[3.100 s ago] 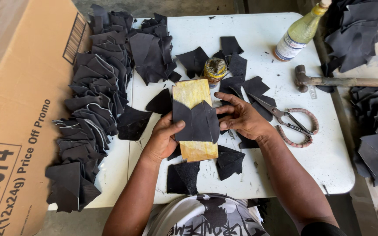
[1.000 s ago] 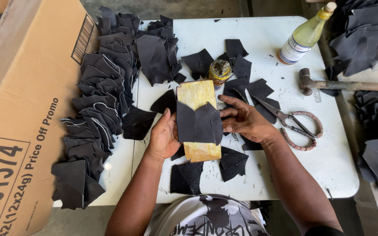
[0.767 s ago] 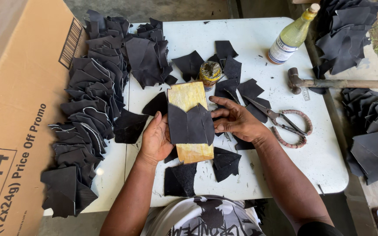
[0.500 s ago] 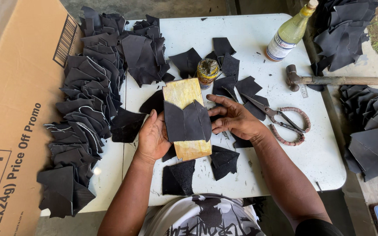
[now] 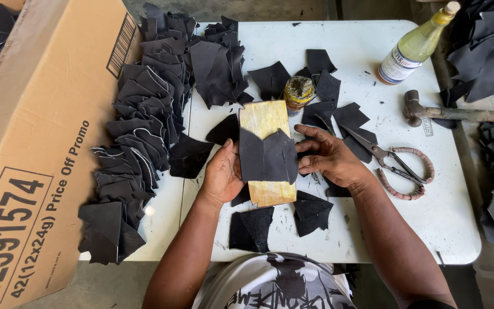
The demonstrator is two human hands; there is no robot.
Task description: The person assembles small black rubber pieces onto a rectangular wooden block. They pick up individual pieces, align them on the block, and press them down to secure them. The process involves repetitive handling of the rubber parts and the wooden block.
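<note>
you are pressing two black leather pieces [image 5: 268, 155] edge to edge on the yellowish work block [image 5: 266, 123] at the middle of the white tabletop [image 5: 367, 223]; your left hand [image 5: 222, 173] is flattening their left edge, its grip spread flat and closed on nothing, while your right hand [image 5: 328, 159] is steadying the right edge, fingers extended and likewise clasping nothing. judging progress: a long overlapped stack of pieces [image 5: 138, 131] is lying finished at the left beside the cardboard box [image 5: 30, 149], whereas loose pieces [image 5: 338, 111] are lying beyond the block and near you, seemingly unjoined. scissors [image 5: 398, 169], hammer [image 5: 458, 113], a small open tin [image 5: 299, 91] and a bottle [image 5: 415, 46] are resting untouched
</note>
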